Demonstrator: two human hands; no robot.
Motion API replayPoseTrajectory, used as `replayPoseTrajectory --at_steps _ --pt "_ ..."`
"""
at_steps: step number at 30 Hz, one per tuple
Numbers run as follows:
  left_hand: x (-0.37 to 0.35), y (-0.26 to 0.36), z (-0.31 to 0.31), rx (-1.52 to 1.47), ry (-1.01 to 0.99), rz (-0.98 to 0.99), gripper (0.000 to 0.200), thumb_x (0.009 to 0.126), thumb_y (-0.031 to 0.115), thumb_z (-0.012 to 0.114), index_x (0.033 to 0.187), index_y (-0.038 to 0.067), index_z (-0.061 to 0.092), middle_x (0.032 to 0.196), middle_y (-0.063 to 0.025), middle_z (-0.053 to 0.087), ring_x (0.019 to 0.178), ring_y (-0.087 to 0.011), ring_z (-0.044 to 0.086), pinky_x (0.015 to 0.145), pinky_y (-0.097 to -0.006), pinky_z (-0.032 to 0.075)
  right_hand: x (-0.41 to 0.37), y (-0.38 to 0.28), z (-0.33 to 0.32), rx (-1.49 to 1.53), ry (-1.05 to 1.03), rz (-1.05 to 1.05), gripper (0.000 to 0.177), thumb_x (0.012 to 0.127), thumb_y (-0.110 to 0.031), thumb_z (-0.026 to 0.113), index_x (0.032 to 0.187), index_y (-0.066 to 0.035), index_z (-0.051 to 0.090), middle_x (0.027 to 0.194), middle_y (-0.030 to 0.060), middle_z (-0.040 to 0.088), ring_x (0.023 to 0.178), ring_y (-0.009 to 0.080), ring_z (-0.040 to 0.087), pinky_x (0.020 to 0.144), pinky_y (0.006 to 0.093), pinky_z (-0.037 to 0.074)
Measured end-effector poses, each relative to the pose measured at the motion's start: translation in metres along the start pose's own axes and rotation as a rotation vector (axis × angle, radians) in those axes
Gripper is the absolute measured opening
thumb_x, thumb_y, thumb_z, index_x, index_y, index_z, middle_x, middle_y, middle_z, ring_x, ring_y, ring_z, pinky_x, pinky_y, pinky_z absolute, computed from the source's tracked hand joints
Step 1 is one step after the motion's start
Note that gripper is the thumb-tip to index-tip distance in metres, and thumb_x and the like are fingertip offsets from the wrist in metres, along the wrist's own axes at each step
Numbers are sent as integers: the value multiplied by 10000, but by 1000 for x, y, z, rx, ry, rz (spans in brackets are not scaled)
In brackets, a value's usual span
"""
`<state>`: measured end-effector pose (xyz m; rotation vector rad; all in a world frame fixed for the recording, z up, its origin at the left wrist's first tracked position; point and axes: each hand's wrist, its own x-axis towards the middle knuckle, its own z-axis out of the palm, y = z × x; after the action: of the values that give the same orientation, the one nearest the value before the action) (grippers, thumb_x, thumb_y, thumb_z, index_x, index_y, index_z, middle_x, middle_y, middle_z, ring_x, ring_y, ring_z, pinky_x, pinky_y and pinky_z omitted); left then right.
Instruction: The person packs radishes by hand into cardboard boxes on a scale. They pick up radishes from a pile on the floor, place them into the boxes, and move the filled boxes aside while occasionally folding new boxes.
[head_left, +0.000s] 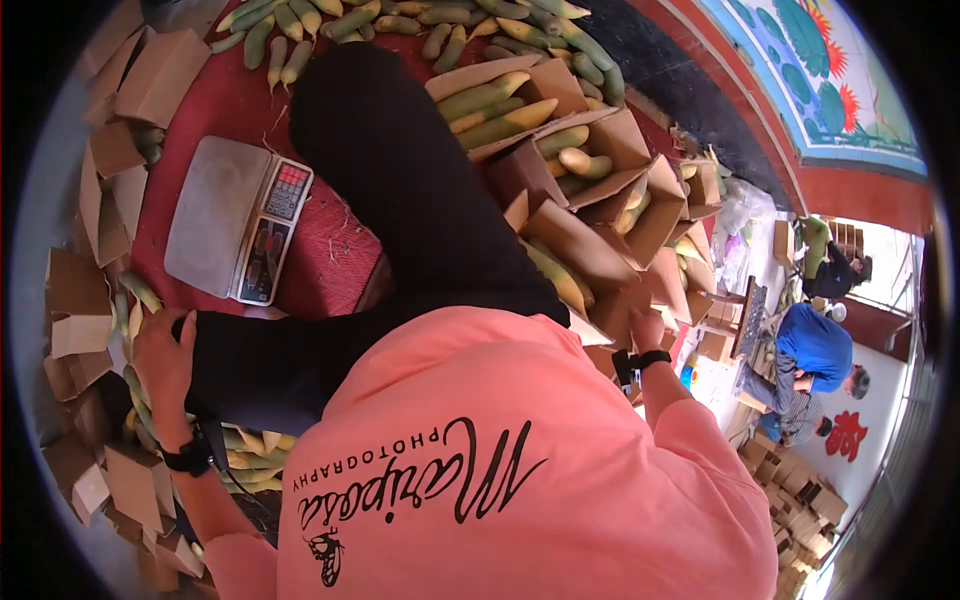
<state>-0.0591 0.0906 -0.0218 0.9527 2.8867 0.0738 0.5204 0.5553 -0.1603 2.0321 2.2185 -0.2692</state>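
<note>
My left hand (pixel 163 362) is at the left by my bent knee, thumb and fingers apart, beside several long green radishes (pixel 140 292). Nothing shows in its grasp. At the right, my right hand (pixel 648 328) grips the edge of an open cardboard box (pixel 580 242); its fingertips are partly hidden. Pale green and yellow radishes (pixel 556 276) lie inside that box. A digital scale (pixel 215 210) with a bare metal pan and a keypad rests on the red mat in front of me, left of my raised knee.
More filled boxes (pixel 610 145) stand to the right. Loose radishes (pixel 440 15) are heaped at the far edge of the red mat (pixel 335 235). Opened cartons (pixel 135 485) crowd the left. Several people (pixel 815 345) are farther off at the right, near stacked cartons (pixel 800 510).
</note>
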Motion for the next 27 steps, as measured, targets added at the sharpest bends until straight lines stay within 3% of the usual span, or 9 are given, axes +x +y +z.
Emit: replayPoseTrajectory --at_steps 7,11,14,16,18,20,22,24,27 --pt "11 1 0 23 -46 -18 216 835 253 615 887 45 642 862 -148 619 857 -348 577 751 -429 447 -5 9 -44 -150 0 207 438 780 -312 593 972 81 605 968 284 621 959 412 590 845 463 463" --pt "7 3 0 57 -72 -67 208 834 248 617 909 56 640 871 -141 621 861 -343 579 751 -426 449 6 10 -42 -199 55 186 419 811 -267 560 1061 69 561 976 300 609 965 427 581 840 475 463" --pt "1 4 1 91 -74 -67 192 837 239 614 919 67 640 882 -135 623 869 -339 581 755 -423 451 42 44 -33 -317 -107 131 371 827 -252 554 1040 52 555 932 278 621 894 432 597 799 491 475" --pt "-2 3 2 122 -70 -78 182 839 232 613 921 72 641 886 -131 624 873 -337 582 758 -421 452 48 -2 -53 -114 65 181 374 828 -271 547 1056 26 558 941 244 616 933 407 583 835 471 460" --pt "-5 -1 5 86 -47 -47 165 839 218 613 922 78 641 906 -122 629 879 -336 583 771 -417 450 81 12 -22 -406 419 -150 274 822 -286 567 927 -37 613 896 201 630 897 362 595 770 454 471" --pt "-7 3 4 89 -44 -60 162 836 213 617 921 77 641 910 -122 631 879 -337 583 777 -417 449 97 -33 -4 -280 567 -347 226 811 -287 571 904 -84 613 892 159 610 904 335 576 776 431 460" --pt "-9 4 3 94 -37 -82 160 832 208 620 920 76 641 914 -121 632 879 -338 583 783 -417 448 82 -113 -9 -73 289 -422 192 809 -257 570 920 -103 594 938 133 593 909 328 561 774 425 451" --pt "-11 1 3 84 -60 -84 160 826 200 625 923 74 640 926 -133 633 883 -342 583 790 -416 447 57 -176 5 283 289 -688 168 805 -227 576 905 -92 582 903 120 591 867 332 557 755 431 448" --pt "-18 2 2 93 -5 -61 164 815 195 632 905 59 642 915 -147 634 880 -343 583 790 -416 448 31 -222 28 147 -69 -905 172 789 -223 596 913 -104 589 904 130 596 879 321 559 768 409 446"
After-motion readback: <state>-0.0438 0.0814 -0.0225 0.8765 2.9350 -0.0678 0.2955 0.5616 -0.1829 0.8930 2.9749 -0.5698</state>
